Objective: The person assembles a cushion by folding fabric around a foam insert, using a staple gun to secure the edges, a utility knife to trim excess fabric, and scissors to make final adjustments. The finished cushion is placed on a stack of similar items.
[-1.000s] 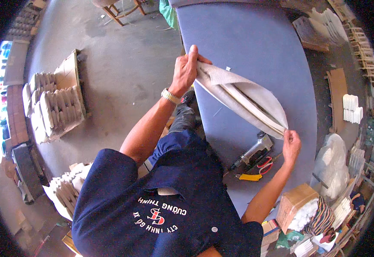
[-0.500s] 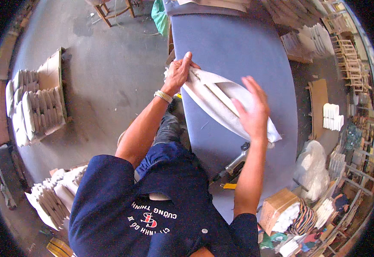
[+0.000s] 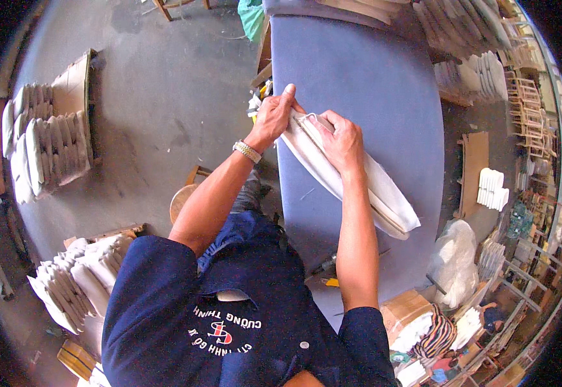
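Head view: left hand (image 3: 273,117) pinched upper end of white cushion (image 3: 358,177), fingers closed on its edge. Right hand (image 3: 340,140) lay just beside, fingers curled over cloth, grasping same end. Cushion stretched away from fingertips across blue table (image 3: 384,77). Beyond right elbow, small tool (image 3: 325,264), possibly stapler, partly hidden.

A long white fabric-covered cushion (image 3: 348,177) is lying diagonally across the blue table, its near end tucked under 2 hands.
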A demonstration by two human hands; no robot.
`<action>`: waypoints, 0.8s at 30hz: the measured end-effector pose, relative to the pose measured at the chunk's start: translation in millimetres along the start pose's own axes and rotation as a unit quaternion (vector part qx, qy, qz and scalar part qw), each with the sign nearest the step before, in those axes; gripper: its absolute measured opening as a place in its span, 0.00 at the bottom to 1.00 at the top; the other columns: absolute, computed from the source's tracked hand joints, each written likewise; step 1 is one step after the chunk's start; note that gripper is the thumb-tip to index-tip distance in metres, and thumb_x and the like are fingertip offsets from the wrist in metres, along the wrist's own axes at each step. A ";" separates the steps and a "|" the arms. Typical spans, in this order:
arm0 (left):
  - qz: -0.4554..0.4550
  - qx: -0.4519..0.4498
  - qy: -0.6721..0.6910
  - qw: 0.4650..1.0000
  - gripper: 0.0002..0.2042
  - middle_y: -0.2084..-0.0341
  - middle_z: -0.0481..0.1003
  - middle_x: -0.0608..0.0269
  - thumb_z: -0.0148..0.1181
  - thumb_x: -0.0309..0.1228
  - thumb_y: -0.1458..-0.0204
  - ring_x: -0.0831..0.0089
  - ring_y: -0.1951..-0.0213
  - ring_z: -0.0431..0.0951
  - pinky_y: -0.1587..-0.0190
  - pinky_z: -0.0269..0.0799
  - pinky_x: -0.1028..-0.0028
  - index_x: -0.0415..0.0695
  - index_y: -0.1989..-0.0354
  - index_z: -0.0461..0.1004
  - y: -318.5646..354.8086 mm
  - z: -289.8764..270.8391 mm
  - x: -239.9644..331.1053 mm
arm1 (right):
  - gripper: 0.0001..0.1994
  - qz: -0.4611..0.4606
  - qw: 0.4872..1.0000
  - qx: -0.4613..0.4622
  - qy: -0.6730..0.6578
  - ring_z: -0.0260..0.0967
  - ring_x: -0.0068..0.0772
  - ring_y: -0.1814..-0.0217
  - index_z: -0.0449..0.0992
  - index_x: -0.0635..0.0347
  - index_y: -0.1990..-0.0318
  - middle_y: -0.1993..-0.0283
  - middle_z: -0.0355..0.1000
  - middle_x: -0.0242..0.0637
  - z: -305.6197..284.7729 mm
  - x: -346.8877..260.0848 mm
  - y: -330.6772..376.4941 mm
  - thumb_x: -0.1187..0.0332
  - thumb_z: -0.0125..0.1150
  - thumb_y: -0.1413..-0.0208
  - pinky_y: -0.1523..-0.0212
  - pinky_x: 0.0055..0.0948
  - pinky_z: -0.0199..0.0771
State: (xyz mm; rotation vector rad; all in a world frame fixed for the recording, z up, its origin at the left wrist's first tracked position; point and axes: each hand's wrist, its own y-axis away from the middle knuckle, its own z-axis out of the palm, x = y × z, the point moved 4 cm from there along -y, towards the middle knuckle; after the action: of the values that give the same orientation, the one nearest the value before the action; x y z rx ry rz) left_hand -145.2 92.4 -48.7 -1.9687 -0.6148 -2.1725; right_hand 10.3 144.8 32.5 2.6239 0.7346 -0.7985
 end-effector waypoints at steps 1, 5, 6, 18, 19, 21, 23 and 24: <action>-0.003 -0.003 -0.005 1.000 0.35 0.83 0.75 0.66 0.39 0.55 0.30 0.77 0.79 0.70 0.73 0.68 0.71 0.39 0.75 0.82 0.4 0.4 -0.1 | 0.10 -0.001 1.000 0.004 -0.009 0.80 0.54 0.61 0.81 0.54 0.58 0.64 0.80 0.49 -0.1 0.2 2.6 0.59 0.67 0.42 0.60 0.46 0.77; 0.003 -0.014 0.005 1.000 0.36 0.80 0.77 0.65 0.38 0.55 0.29 0.76 0.78 0.73 0.72 0.69 0.72 0.38 0.74 0.82 -0.8 -0.3 -5.7 | 0.13 -0.054 0.995 0.036 -0.080 0.81 0.47 0.63 0.82 0.56 0.59 0.66 0.81 0.45 1.0 0.1 10.9 0.58 0.71 0.44 0.61 0.40 0.77; 0.008 -0.019 0.016 1.000 0.36 0.80 0.78 0.64 0.38 0.55 0.29 0.76 0.77 0.74 0.72 0.70 0.72 0.38 0.74 0.82 -0.2 -1.1 -7.1 | 0.14 -0.076 0.990 0.047 -0.108 0.81 0.44 0.64 0.82 0.58 0.59 0.67 0.81 0.43 0.9 -0.6 13.0 0.58 0.72 0.44 0.62 0.37 0.77; -0.007 0.052 -0.063 0.997 0.36 0.71 0.84 0.56 0.38 0.55 0.30 0.69 0.66 0.81 0.54 0.74 0.67 0.33 0.66 0.84 27.0 -18.3 -14.5 | 0.12 -0.036 0.999 -0.013 -0.010 0.79 0.53 0.67 0.83 0.56 0.64 0.71 0.80 0.44 26.6 -1.3 9.5 0.58 0.72 0.45 0.66 0.43 0.75; 0.012 0.050 -0.053 0.997 0.37 0.70 0.84 0.54 0.38 0.56 0.30 0.68 0.66 0.81 0.54 0.75 0.68 0.32 0.65 0.84 27.6 -21.5 -16.3 | 0.13 -0.047 0.998 -0.009 -0.036 0.79 0.55 0.65 0.82 0.56 0.63 0.68 0.80 0.45 28.8 -3.8 10.3 0.56 0.70 0.45 0.63 0.46 0.76; 0.025 0.049 -0.070 0.996 0.36 0.71 0.84 0.55 0.38 0.55 0.30 0.68 0.67 0.82 0.55 0.76 0.68 0.32 0.65 0.84 31.1 -19.9 -13.0 | 0.14 -0.095 0.994 0.035 -0.044 0.79 0.56 0.62 0.82 0.56 0.62 0.63 0.80 0.46 35.1 -1.7 28.2 0.55 0.68 0.44 0.58 0.49 0.78; 0.008 0.047 -0.028 0.998 0.35 0.71 0.84 0.53 0.39 0.52 0.29 0.67 0.66 0.83 0.54 0.76 0.67 0.31 0.68 0.84 32.4 -20.2 -17.3 | 0.12 -0.150 0.986 0.077 -0.017 0.79 0.55 0.61 0.82 0.55 0.60 0.61 0.80 0.45 26.9 -10.4 50.0 0.58 0.66 0.43 0.56 0.49 0.79; 0.044 0.048 0.004 0.998 0.35 0.71 0.84 0.52 0.39 0.51 0.29 0.65 0.63 0.83 0.51 0.75 0.66 0.32 0.73 0.82 34.6 -20.2 -19.5 | 0.10 -0.157 0.984 0.083 -0.009 0.79 0.55 0.61 0.82 0.54 0.59 0.60 0.80 0.45 15.7 -21.6 63.1 0.61 0.64 0.43 0.56 0.49 0.80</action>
State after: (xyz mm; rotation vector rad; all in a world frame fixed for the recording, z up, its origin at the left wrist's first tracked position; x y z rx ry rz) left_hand -148.3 50.0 -62.0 -1.9019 -0.6062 -2.0581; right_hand 22.9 77.9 41.0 2.6772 1.1424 -1.0074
